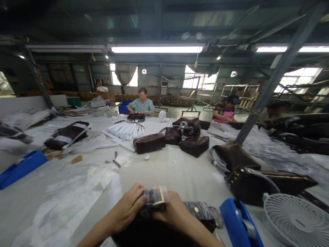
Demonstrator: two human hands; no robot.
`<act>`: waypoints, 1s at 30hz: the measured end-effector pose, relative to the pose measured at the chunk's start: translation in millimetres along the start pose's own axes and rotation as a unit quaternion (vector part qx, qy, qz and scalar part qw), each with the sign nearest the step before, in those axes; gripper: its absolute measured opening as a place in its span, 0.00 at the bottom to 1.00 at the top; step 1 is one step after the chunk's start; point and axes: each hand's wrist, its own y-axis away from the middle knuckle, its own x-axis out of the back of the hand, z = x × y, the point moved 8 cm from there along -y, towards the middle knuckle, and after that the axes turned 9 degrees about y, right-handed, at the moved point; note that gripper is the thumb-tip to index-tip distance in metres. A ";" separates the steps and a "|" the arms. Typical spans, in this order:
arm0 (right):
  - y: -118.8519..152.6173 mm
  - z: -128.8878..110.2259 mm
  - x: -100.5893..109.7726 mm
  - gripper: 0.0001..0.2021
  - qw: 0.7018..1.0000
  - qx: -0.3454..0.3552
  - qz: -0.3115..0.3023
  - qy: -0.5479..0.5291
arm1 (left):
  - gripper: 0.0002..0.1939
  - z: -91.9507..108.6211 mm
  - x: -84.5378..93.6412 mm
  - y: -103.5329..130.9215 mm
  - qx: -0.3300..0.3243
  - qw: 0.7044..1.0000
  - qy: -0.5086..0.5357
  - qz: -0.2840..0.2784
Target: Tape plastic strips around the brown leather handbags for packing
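A dark bag [154,230] lies at the near edge of the table, below both hands. At its top sits a plastic-wrapped piece with a gold-coloured edge [155,196]. My left hand [132,205] is closed on the left side of this wrapped piece, thumb and fingers pressed together. My right hand [171,207] is on the piece's right side, its fingers bent around and partly hidden behind it. Another plastic-wrapped part with a gold stud [197,210] extends to the right, beyond my right wrist.
Blue tape dispensers stand at right [241,223] and left [23,168], beside a white fan [298,219] at right. Brown bags [149,142], white rolls [124,129] and thin wrapping sheets [77,192] lie on the table [164,171]. Several people sit beyond.
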 end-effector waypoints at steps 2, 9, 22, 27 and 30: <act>1.0 -2.7 -0.2 0.01 1.000 0.005 -0.004 -0.016 | 0.21 -2.8 5.2 -2.4 0.019 0.999 -0.024 -0.021; 5.3 -8.4 12.4 0.07 0.986 -0.021 -0.008 -0.168 | 0.33 6.3 5.2 -8.2 0.032 0.974 0.159 -0.158; 0.0 7.7 -2.1 0.25 0.985 -0.018 -0.100 -0.136 | 0.31 -54.1 10.2 -3.1 0.222 0.922 0.257 -0.185; 3.0 17.8 -3.7 0.38 0.992 0.007 -0.070 -0.102 | 0.28 -48.1 7.3 -0.4 0.254 0.903 0.284 -0.199; 4.5 18.3 15.6 0.60 0.999 0.015 -0.004 -0.049 | 0.26 -40.9 7.6 0.5 0.255 0.899 0.293 -0.203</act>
